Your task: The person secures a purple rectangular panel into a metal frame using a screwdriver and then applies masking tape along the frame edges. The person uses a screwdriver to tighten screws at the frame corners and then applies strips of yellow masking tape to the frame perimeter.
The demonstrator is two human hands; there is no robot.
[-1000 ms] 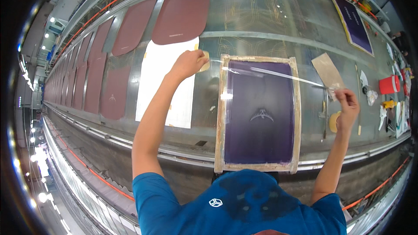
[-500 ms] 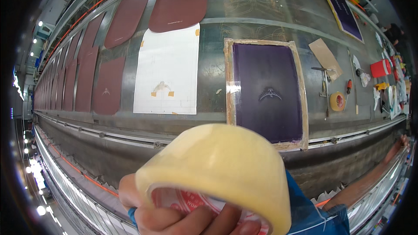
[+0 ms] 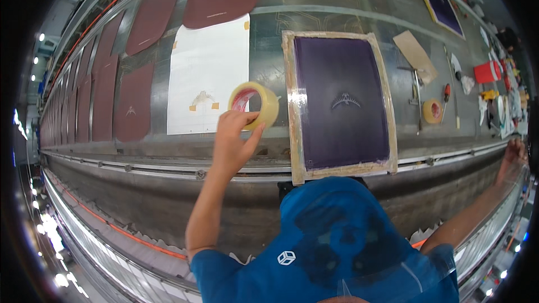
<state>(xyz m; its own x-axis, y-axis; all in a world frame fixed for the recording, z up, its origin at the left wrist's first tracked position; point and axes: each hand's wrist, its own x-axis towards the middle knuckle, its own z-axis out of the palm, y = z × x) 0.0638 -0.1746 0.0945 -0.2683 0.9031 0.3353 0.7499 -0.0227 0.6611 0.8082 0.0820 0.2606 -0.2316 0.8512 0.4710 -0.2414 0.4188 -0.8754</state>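
My left hand (image 3: 233, 143) grips the rim of a roll of clear yellowish tape (image 3: 270, 109), thumb outside and fingers inside the ring. It hovers over the lower right corner of a white sheet (image 3: 208, 73) with small tan tape pieces on it. Beside the roll, to the right, a wood-edged screen-printing frame (image 3: 342, 140) with dark purple mesh and a pale winged design lies on the table. My right arm reaches far right, where my right hand (image 3: 514, 154) is small and its fingers look pinched. A see-through strip of tape (image 3: 404, 283) seems to run from it across my chest.
Maroon panels (image 3: 135, 104) line the left in rows. Right of the frame lie a brown card (image 3: 415, 56), a second tape roll (image 3: 432, 111), a red-handled screwdriver (image 3: 446, 92) and a red container (image 3: 487, 72). Another dark framed screen (image 3: 437, 3) lies far right. A metal rail (image 3: 163, 170) edges the table.
My left hand has carried the tape roll from close in front of me out over the table, beside the screen frame. The right hand has risen slightly at the far right.
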